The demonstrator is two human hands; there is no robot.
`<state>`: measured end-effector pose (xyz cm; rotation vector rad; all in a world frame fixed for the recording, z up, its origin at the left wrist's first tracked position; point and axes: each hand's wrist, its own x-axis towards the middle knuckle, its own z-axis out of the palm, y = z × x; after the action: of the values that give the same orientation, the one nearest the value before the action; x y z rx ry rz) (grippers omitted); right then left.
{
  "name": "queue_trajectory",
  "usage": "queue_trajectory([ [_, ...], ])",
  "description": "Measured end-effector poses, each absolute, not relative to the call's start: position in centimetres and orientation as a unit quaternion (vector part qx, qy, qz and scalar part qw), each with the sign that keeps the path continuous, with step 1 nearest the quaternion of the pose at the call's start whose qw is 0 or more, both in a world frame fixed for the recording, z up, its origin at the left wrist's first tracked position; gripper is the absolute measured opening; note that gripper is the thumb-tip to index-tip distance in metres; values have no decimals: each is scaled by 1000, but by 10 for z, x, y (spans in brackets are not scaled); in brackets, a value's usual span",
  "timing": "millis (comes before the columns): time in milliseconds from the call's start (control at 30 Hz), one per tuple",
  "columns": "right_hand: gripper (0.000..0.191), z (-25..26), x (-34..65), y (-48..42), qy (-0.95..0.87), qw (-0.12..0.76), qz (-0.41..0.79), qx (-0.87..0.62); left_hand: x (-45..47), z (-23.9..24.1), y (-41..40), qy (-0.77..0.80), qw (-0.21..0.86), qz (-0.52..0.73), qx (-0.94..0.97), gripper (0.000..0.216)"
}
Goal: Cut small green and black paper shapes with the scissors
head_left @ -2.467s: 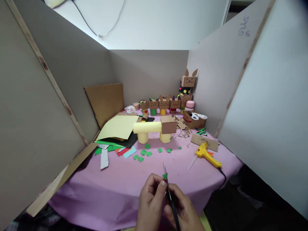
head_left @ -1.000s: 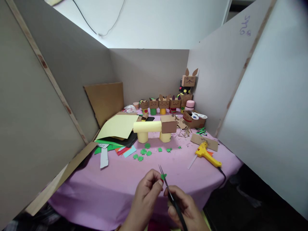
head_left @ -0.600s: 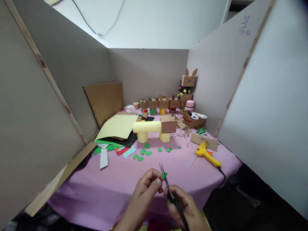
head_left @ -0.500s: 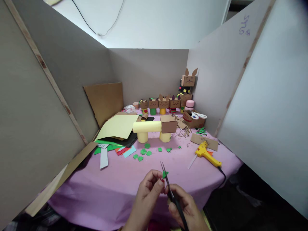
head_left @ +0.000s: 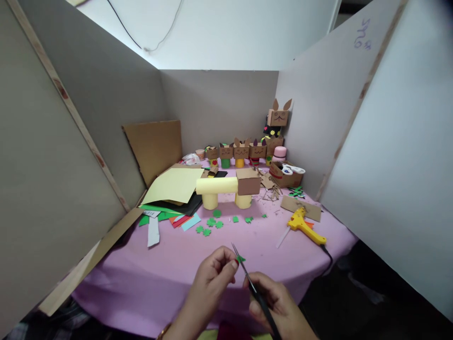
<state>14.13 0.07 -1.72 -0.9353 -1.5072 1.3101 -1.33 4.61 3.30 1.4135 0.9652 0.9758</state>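
My left hand (head_left: 215, 276) pinches a small piece of green paper (head_left: 242, 259) between thumb and fingertips, low in the middle of the view. My right hand (head_left: 274, 300) grips black-handled scissors (head_left: 260, 298), their blades pointing up and left, nearly closed across the green piece. Beyond my hands, several green clover-shaped cutouts (head_left: 211, 222) lie on the cloth. Behind them stands a pale yellow paper tube (head_left: 216, 185) on two short yellow tube legs, joined to a brown cardboard box (head_left: 247, 182) at its right end.
A yellow glue gun (head_left: 306, 229) lies right, beside a cardboard strip (head_left: 313, 210). Coloured sheets (head_left: 173, 186) are piled left. At the back stand several box-headed figures (head_left: 241, 152) and a carton (head_left: 286, 178) with white-handled scissors. Partition walls enclose the pink-clothed table (head_left: 141, 278).
My left hand has shifted slightly left with the green piece. The scissors' blades have closed further, and their tips have moved a little left and down.
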Motion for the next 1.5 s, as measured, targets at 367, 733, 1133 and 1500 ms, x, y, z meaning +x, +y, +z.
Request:
queue_trajectory([
  [367,45,-15,128,1,-576,499,535,-365,-2,28,41,377,614,464,515,19],
  [733,46,-15,128,0,-580,508,520,-368,6,29,35,390,594,476,517,14],
  [1133,43,-20,135,1,-602,476,513,-385,-2,32,40,416,579,442,544,12],
  [1500,44,-14,129,0,-564,491,558,-359,-10,36,49,392,608,415,551,12],
])
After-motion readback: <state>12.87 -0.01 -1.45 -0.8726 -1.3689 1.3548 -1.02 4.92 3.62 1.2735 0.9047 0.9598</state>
